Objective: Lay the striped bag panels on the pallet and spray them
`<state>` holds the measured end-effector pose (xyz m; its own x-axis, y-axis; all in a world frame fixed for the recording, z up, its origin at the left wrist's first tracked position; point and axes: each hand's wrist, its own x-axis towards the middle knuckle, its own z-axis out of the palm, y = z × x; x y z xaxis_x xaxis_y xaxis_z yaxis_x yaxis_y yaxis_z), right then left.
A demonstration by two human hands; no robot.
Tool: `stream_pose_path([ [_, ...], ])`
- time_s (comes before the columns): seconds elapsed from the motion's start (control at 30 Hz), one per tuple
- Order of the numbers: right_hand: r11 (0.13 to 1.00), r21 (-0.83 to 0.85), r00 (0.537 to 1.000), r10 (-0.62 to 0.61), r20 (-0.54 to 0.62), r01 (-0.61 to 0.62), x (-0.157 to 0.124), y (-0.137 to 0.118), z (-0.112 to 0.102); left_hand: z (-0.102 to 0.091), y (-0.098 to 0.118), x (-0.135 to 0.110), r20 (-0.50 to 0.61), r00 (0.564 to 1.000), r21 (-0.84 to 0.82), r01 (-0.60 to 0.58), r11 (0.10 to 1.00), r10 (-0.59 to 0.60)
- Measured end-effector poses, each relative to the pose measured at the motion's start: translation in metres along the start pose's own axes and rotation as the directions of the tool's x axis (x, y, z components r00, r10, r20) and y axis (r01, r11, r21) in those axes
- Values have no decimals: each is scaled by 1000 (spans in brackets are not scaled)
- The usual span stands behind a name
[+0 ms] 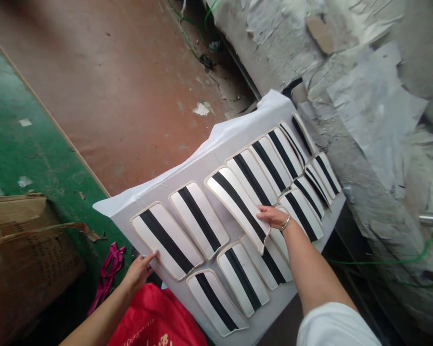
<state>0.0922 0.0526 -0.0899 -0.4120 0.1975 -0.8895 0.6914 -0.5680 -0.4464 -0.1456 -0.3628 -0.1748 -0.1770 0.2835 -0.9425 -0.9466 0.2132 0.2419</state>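
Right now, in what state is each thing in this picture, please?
white flat board: tilted, gripped at its lower edge by the left hand.
white curved panel with black stripe: raised over the others, pinched by the right hand.
other striped panels: lying in two rows on the board.
red bag: under the board, partly hidden.
brown cardboard box: on the floor, top edge torn.
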Motion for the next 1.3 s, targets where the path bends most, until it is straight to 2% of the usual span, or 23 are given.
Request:
stream_pose_path([
  [0.07,1000,-6,998,-14,-60,13,1,6,-2,-1,-1,-2,33,999,-26,38,999,-37],
  [0.17,996,-10,988,-92,-122,92,21,1,7,-3,-1,-7,111,992,-77,73,994,-64],
  [0.23,995,-23,990,-103,-99,102,36,-5,16,-5,-3,-9,130,990,-94,70,993,-58],
  [0.3,997,-29,997,-69,-30,69,45,-10,22,-9,-6,-7,138,989,-94,63,994,-50],
  [0.4,999,-29,1000,17,17,-17,42,-5,16,-15,-14,2,66,996,-69,71,995,-66],
  [0.47,999,-27,998,32,-61,-34,35,4,5,-19,-18,9,4,997,-54,83,995,-83],
  [0.57,996,-63,971,-71,-229,58,32,17,-7,-22,-24,14,-8,997,-58,81,995,-81],
  [0.7,955,-272,911,-213,-353,118,46,28,-2,-24,-29,14,-13,997,-69,77,995,-78],
  [0.77,906,-395,861,-316,-398,150,52,33,7,-23,-30,13,-33,997,-74,73,995,-76],
  [0.9,740,-640,710,-562,-424,204,52,45,24,-20,-30,10,-43,997,-81,62,995,-65],
  [1.1,565,-825,555,-682,-476,-14,53,50,48,-20,-34,9,-40,997,-35,67,997,-68],
  [1.17,512,-855,480,-732,-484,-82,58,48,62,-19,-35,10,-50,997,-27,61,998,-63],
  [1.23,500,-860,389,-774,-499,-107,66,44,79,-18,-36,9,-67,997,-35,43,998,-45],
  [1.3,526,-843,317,-784,-533,-118,77,34,93,-15,-36,7,-81,996,-45,39,998,-42],
])
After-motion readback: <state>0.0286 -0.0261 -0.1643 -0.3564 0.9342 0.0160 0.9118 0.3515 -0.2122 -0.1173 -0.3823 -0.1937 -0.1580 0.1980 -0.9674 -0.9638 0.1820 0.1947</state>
